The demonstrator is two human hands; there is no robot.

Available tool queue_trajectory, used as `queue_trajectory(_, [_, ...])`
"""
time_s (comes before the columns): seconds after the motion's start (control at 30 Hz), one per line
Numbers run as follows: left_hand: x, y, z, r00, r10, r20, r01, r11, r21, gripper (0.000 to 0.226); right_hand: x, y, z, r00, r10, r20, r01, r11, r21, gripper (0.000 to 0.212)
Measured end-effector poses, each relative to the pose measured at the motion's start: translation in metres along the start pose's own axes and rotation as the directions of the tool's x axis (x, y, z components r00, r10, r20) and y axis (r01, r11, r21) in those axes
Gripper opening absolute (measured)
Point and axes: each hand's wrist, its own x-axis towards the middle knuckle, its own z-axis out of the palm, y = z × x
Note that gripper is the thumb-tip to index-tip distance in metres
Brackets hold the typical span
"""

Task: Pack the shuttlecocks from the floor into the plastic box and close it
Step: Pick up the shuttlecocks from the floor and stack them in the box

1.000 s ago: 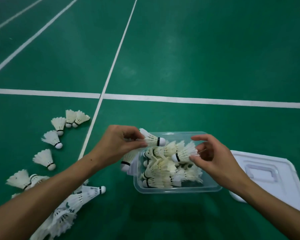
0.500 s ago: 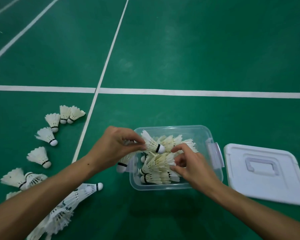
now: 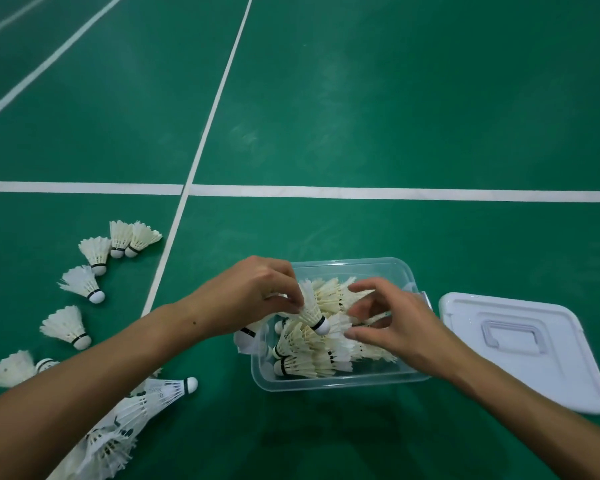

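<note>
Shuttlecocks are the job, and one shuttlecock (image 3: 312, 311) sits pinched by its feather skirt in the left hand (image 3: 253, 299), cork nose pointing down into the plastic box (image 3: 343, 384). The right hand (image 3: 392, 323) hovers just beside it over the box, fingers loosely spread and curved, holding nothing that I can see. Below both hands a heap of packed shuttlecocks (image 3: 309, 355) lies on its sides, filling much of the clear tub. They look feather-light and fragile; the skirts would crush under a squeeze, so I judge the firm cork end or a gentle pinch low on the skirt the safer hold. Out on the green floor (image 3: 395, 116), loose shuttlecocks (image 3: 84, 282) curve away to the left, and a nested stack (image 3: 146, 407) lies under the left forearm. The white lid (image 3: 520, 344) rests flat just right of the box, not yet fitted.
</note>
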Motion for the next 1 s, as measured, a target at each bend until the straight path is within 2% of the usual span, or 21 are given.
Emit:
queue_trajectory(0.1, [0.012,0.005,-0.004,0.998,0.046,0.052,-0.048,0.998,0.03,0.006,0.008,-0.016,-0.017,0.995,-0.087,-0.045,0.087,0.996,-0.001,0.059])
queue_trajectory(0.23, [0.029,0.012,-0.01,0.987,0.111,0.114,-0.116,0.993,0.039,0.007,0.026,-0.03,-0.022,0.979,-0.191,0.065,0.191,0.982,0.004,0.065])
queue_trajectory(0.4, [0.033,0.013,-0.011,0.985,0.134,0.113,-0.137,0.99,0.021,0.012,0.034,-0.026,-0.02,0.976,-0.194,0.102,0.199,0.979,-0.045,0.059])
queue_trajectory(0.5, [0.033,0.013,-0.007,0.992,0.102,0.074,-0.104,0.995,0.011,0.028,0.031,-0.022,-0.02,0.973,-0.212,0.092,0.219,0.973,-0.069,0.05])
queue_trajectory(0.63, [0.03,0.013,-0.006,0.995,0.05,-0.081,-0.054,0.997,-0.047,0.046,0.017,-0.014,-0.025,0.975,-0.217,-0.049,0.213,0.975,-0.069,0.049])
queue_trajectory(0.8, [0.021,0.003,0.0,0.98,0.004,-0.197,-0.02,0.997,-0.077,0.038,-0.012,0.016,-0.031,0.961,-0.111,-0.253,0.083,0.989,-0.12,0.04])
queue_trajectory(1.0, [0.016,0.003,0.013,0.977,-0.016,-0.211,-0.001,0.997,-0.079,0.034,-0.022,0.028,-0.013,0.956,-0.146,-0.255,0.017,0.893,-0.449,0.044])
